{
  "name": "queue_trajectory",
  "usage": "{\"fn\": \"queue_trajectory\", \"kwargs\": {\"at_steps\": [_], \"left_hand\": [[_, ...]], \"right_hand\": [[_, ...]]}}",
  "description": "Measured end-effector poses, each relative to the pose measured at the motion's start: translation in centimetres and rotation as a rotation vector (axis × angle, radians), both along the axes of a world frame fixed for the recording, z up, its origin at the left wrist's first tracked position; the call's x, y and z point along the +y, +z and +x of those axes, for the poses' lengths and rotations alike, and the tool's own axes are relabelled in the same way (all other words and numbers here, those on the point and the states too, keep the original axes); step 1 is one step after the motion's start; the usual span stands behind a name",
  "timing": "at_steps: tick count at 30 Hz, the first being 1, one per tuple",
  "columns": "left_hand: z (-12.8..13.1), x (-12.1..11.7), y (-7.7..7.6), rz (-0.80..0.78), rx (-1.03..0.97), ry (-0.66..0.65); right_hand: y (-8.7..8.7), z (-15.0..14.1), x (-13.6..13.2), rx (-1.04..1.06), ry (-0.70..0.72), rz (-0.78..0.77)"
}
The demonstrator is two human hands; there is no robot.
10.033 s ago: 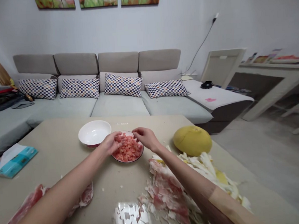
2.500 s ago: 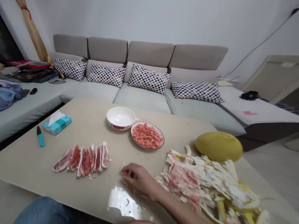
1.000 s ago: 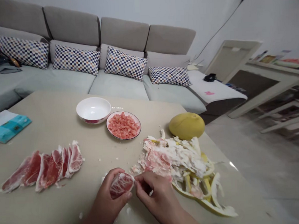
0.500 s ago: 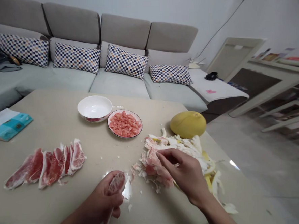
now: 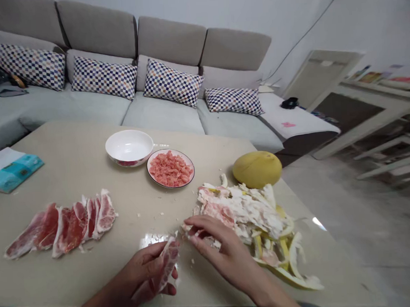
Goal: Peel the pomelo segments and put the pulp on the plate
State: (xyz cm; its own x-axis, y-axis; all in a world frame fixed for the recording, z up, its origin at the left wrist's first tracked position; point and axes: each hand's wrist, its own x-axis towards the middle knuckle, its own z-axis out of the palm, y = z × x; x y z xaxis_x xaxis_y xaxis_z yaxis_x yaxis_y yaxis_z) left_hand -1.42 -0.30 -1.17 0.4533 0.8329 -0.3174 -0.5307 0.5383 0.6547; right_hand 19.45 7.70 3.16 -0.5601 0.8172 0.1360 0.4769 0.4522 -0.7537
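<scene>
My left hand [image 5: 153, 270] is closed around a pomelo segment [image 5: 169, 260], a pink wedge with whitish membrane on it, held tilted above the front of the table. Just to the right, my right hand [image 5: 219, 250] hovers with fingers bent and thumb and forefinger a little apart, near the segment's upper end. Scraps of white pith lie close to its fingertips. Behind and beside it spreads a heap of pomelo peel and membrane [image 5: 257, 213]. On the left, several pomelo segments [image 5: 74, 226] lie in a row. A plate [image 5: 151, 174] holds pink pomelo pulp [image 5: 171, 169].
A white bowl [image 5: 130, 146] stands beside the plate. One whole yellow pomelo [image 5: 257, 169] rests behind the peel heap, near the table's right edge. A blue tissue pack [image 5: 15, 172] lies at far left. Beyond the table [image 5: 83, 147] is a grey sofa [image 5: 167, 111] with patterned cushions.
My right hand has moved left from over the peel heap to beside the segment, and its fingertips have parted. My left hand has turned the segment, so more of it shows.
</scene>
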Motion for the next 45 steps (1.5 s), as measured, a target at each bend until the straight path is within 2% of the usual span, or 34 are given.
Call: {"fn": "queue_trajectory", "kwargs": {"at_steps": [4,9,15,18,21,23,27,30,33,37,41,45], "left_hand": [[0.4,-0.3,-0.6,0.001,-0.061,-0.028],[0.7,-0.5,-1.4,0.001,-0.061,-0.036],[0.5,-0.4,-1.0,-0.076,-0.079,0.076],[0.1,-0.3,-0.6,-0.122,-0.095,0.095],[-0.1,0.0,-0.3,-0.189,-0.126,0.11],[-0.3,0.1,-0.2,-0.241,-0.151,0.111],[-0.6,0.1,-0.5,-0.277,-0.168,0.193],[-0.7,-0.1,-0.5,-0.223,-0.115,0.296],[-0.6,-0.1,-0.3,-0.277,-0.138,0.298],[-0.5,-0.1,-0.3,-0.314,-0.171,0.321],[-0.2,0.0,-0.1,-0.182,-0.197,0.331],[0.5,0.0,0.4,-0.08,-0.228,0.308]], "right_hand": [[0.3,-1.8,-1.6,0.089,0.035,-0.151],[-0.4,-2.3,-1.6,0.158,-0.023,-0.182],[0.1,-1.3,-0.9,0.156,-0.09,-0.193],[0.5,0.0,0.3,0.151,-0.16,-0.085],[0.2,1.7,2.0,0.091,-0.233,0.162],[-0.4,2.6,3.0,-0.03,-0.224,0.304],[-1.9,3.4,3.8,-0.357,-0.187,0.4],[-2.2,3.1,3.6,-0.38,-0.228,0.433],[-2.0,2.3,3.0,-0.29,-0.171,0.404],[-1.6,0.4,0.9,-0.164,-0.046,0.225],[-1.7,-2.0,-2.1,-0.039,0.072,0.115],[-2.6,-3.3,-3.7,-0.045,0.082,0.112]]}}
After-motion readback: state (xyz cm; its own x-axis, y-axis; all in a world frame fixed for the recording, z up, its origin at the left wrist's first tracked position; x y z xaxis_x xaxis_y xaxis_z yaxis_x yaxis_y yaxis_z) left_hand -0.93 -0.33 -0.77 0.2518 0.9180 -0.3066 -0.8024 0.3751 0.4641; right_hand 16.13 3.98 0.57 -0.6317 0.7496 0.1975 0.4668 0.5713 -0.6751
